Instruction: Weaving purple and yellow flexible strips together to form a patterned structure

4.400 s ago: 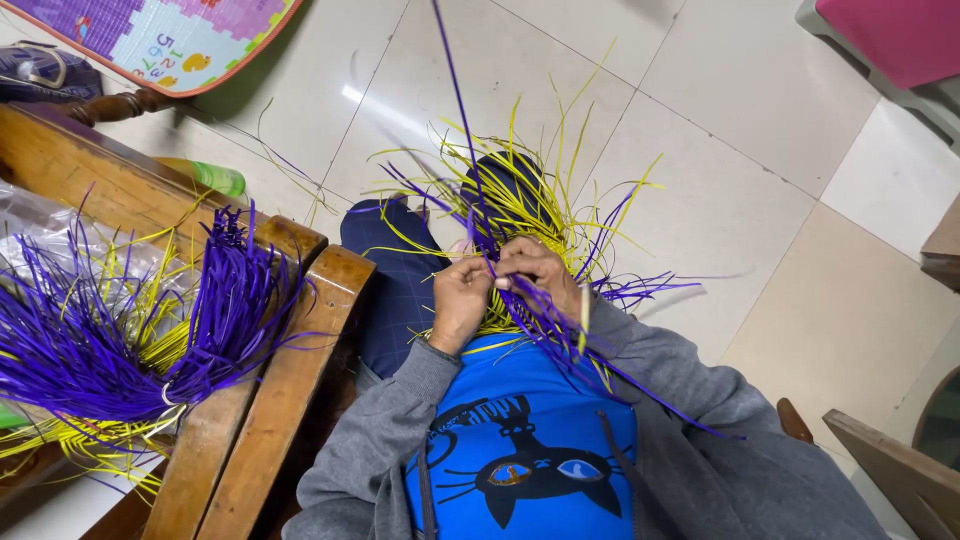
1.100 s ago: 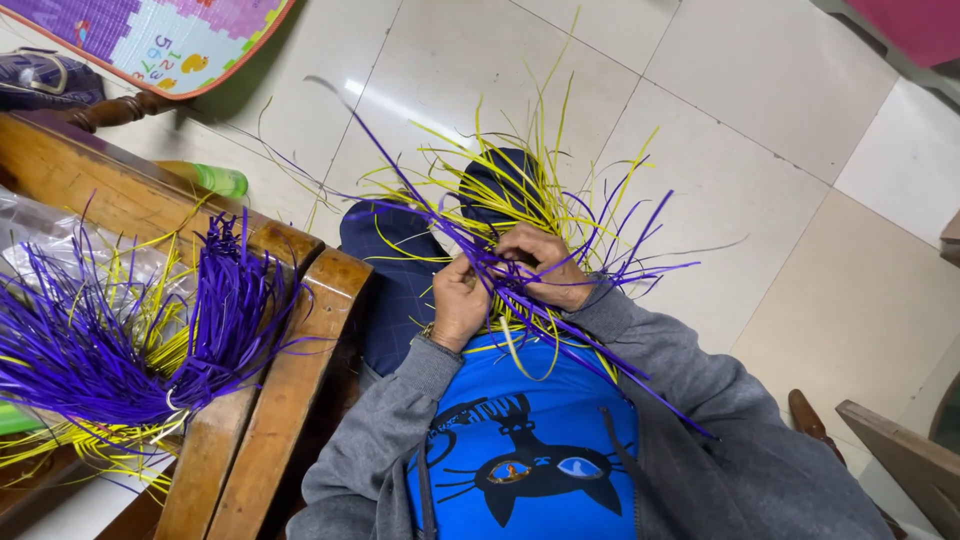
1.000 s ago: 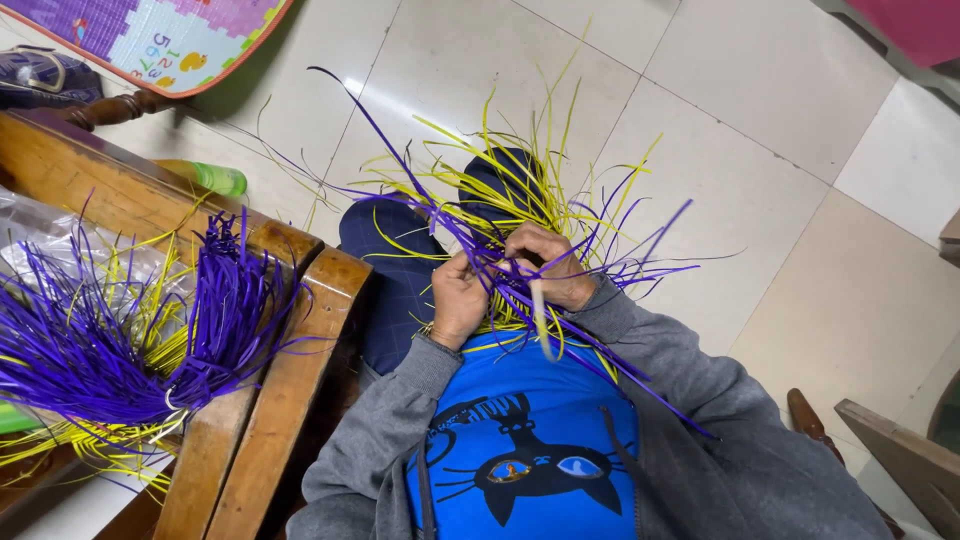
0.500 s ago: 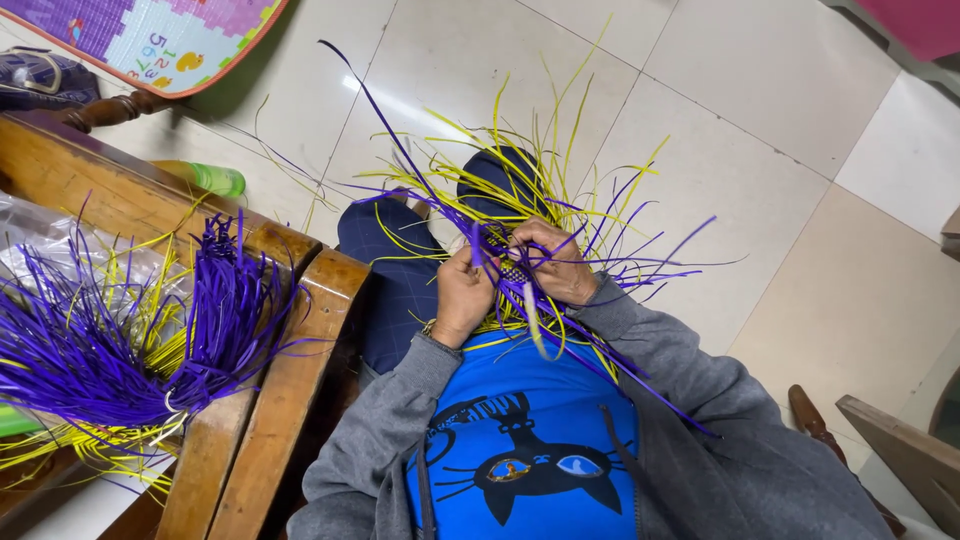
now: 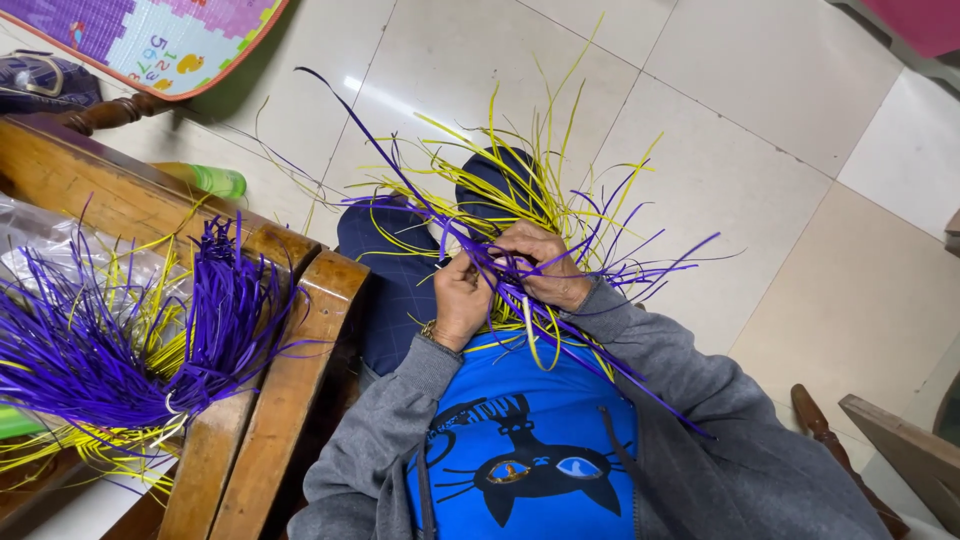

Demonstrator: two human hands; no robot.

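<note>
both hands, left hand and right hand, pinch closed on purple and yellow strips over the lap; a tied strip bundle lies beside.

The woven strips were purple and yellow, fanning out in thin mixed lines. Left of them, the tied bundle of strips was mostly deep purple with some yellow beneath. The wooden frame under that bundle was warm brown. Below the woven strips, the shirt was bright blue with a black cat face and orange eyes; the sleeves were grey. The floor was pale cream tile. Upper left of the woven strips, the play mat showed purple, pink and light-blue squares with an orange edge, and the bottle was green.
</note>
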